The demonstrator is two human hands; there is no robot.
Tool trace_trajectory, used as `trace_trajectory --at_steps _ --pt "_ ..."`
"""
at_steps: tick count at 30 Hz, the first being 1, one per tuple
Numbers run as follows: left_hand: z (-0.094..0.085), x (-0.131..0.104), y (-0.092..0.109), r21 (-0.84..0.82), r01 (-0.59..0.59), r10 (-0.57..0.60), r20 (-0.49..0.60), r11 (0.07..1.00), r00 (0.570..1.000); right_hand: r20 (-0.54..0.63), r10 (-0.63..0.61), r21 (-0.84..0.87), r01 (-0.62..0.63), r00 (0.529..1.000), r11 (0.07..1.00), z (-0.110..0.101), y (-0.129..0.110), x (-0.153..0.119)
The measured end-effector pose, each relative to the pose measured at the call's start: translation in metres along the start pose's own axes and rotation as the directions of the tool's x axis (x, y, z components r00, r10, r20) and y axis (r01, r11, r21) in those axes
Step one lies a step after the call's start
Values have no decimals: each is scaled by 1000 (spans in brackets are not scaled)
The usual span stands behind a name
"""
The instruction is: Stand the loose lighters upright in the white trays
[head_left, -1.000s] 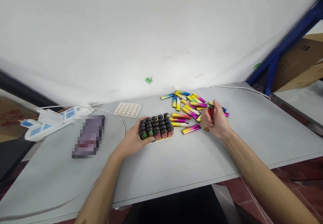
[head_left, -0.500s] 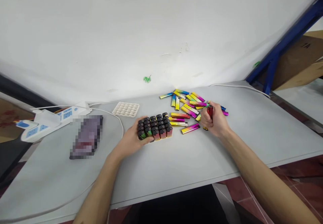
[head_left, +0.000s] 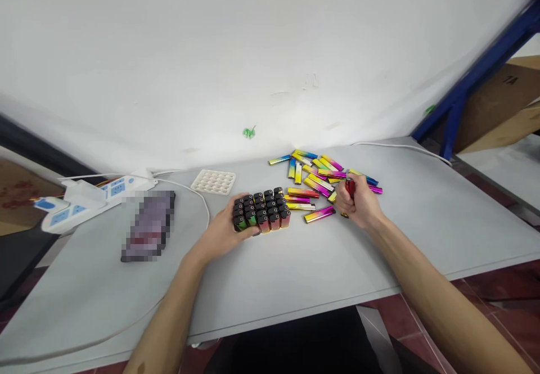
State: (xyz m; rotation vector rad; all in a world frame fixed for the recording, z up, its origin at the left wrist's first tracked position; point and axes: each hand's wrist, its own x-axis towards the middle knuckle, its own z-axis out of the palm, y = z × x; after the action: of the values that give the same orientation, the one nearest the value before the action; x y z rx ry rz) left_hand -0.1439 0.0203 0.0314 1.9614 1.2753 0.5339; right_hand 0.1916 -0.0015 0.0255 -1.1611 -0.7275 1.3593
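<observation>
A block of upright lighters (head_left: 264,211) with black tops stands in tight rows on the table. My left hand (head_left: 222,228) is wrapped round its left side, thumb along the front and fingers behind. My right hand (head_left: 358,198) is closed in a fist round a lighter (head_left: 350,186), whose red end shows above the fingers; the rest of it is hidden. Between the hands and behind them lies a loose heap of shiny lighters (head_left: 319,215) in yellow, pink, blue and red. Some lie partly behind my right hand.
A white tray with round hollows (head_left: 213,181) lies behind my left hand. To the left are a white power strip (head_left: 97,201), a blurred-out dark flat object (head_left: 149,228) and a loose white cable (head_left: 198,194). A wall (head_left: 253,53) rises behind the table (head_left: 295,278).
The view has shifted slightly, moving everything a little to the right. Both hands keep their holds, and the lighters stay where they were.
</observation>
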Motion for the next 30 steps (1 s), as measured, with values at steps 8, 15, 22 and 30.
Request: trace_trajectory --at_steps 8,15,22,30 --pt "-1 -1 4 -8 -1 1 11 1000 1000 36 -30 3 30 999 1000 -2 1 1" --pt "-3 -3 3 -42 -27 29 31 999 999 108 -148 -282 173 983 944 15 -9 -22" --pt "-5 -4 4 -85 -65 69 41 994 997 479 -162 -634 468 862 615 71 -42 -71" --pt "-10 -8 4 -138 -55 73 128 989 989 692 -272 -622 744 669 245 121 -19 -70"
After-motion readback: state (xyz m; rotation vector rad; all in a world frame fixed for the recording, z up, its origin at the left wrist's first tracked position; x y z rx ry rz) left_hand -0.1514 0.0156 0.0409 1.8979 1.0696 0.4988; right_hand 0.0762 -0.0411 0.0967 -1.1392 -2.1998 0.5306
